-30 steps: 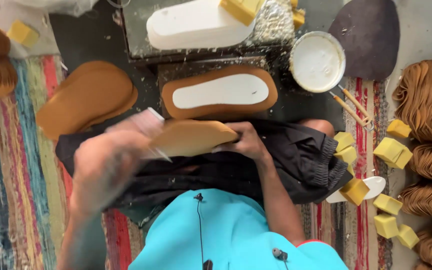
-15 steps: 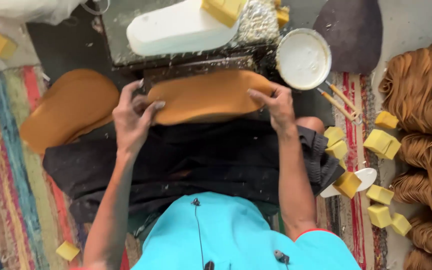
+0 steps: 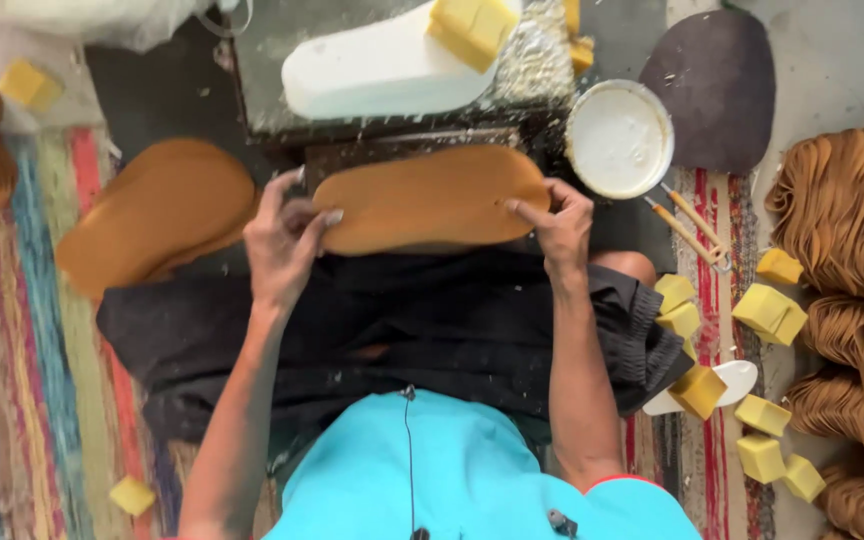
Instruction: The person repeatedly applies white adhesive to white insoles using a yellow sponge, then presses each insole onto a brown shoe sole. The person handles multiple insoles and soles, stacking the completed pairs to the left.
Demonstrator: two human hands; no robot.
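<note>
A tan sole-shaped sheet [image 3: 430, 198] lies flat on a dark work block in front of me. My left hand [image 3: 287, 240] presses on its left end with the fingers spread over the edge. At its right end, my right hand [image 3: 555, 222] pins the sheet down with the fingertips. Both hands rest on the sheet from above. A black cloth [image 3: 392, 330] covers my lap below them.
A stack of tan soles [image 3: 157, 220] lies at the left. A white foam sole [image 3: 382, 70] with a yellow sponge block [image 3: 472, 28] sits behind. A white glue bowl [image 3: 618, 138] and brushes [image 3: 687, 225] are at the right, beside yellow blocks [image 3: 770, 310] and tan sole piles [image 3: 857, 230].
One second ago my hands held a tan sheet above a glued white-centred sole. The sheet now lies on top of it, and both hands press its ends.
</note>
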